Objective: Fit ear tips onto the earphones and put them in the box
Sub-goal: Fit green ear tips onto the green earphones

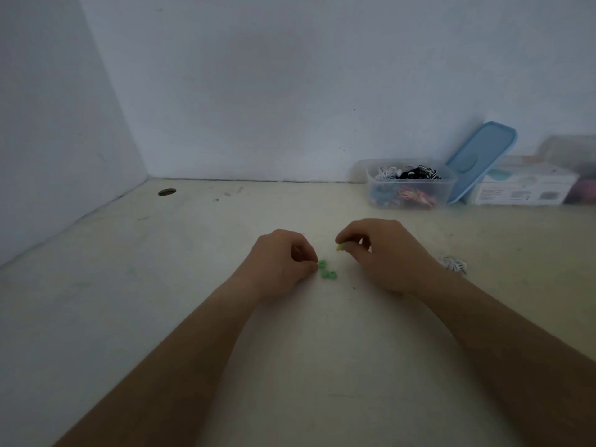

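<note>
1. L hand (283, 262): on the counter (193, 317), centre of view. Fingers (303, 253) curled in; thumb + forefinger tips meet on the edge of the nearest green tip, pinching it.
2. Green ear tips (327, 272): small cluster of rings, flat on the counter, just right of my L fingertips and between my two hands. The rest of the cluster lies loose, touching one another.
3. R hand (383, 253): a little farther back than the L, near the cluster but apart from it. Fingers curled; thumb + forefinger pinch a small yellow-green piece (340, 247) held just above and to the right of the green tips. Too small to say exactly what it is.
4. Earphone cord (454, 264): black/white bundle on the counter, just behind my R wrist.
5. Clear box (409, 195): far right at the wall, well apart from both hands, open. Holds black/white cords plus blue and orange/red items, blurred.
6. Blue lid (480, 159): tilted, leaning between the box and a white carton (522, 188).
7. Round hole (167, 191): in the counter, far left near the corner.
</note>
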`<state>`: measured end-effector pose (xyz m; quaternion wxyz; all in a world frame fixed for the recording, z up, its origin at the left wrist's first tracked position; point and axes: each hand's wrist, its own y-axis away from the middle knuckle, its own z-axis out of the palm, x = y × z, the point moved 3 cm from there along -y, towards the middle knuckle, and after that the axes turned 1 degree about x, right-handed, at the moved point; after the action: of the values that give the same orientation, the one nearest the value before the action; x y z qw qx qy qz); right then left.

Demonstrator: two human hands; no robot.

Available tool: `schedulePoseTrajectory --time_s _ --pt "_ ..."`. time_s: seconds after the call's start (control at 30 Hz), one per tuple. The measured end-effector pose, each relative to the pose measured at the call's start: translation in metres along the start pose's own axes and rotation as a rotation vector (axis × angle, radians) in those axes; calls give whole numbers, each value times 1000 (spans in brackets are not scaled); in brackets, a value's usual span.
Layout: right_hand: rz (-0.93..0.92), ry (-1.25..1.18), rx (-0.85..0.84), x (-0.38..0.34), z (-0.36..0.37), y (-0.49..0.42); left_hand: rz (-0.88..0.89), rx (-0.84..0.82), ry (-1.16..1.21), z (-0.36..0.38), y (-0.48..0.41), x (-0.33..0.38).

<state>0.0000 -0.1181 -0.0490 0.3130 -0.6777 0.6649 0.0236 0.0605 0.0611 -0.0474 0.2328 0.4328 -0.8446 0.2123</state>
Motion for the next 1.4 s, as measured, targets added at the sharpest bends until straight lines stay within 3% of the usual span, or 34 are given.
schedulePoseTrajectory --time_s 0.37,0.67,1.4 --pt "87 -344 39 -1 -11 11 -190 14 523 -7 0 -11" --pt "139 -687 139 -7 -16 15 -116 43 887 -4 4 10" --pt "137 -706 86 -12 -19 19 -87 -2 940 3 7 16"
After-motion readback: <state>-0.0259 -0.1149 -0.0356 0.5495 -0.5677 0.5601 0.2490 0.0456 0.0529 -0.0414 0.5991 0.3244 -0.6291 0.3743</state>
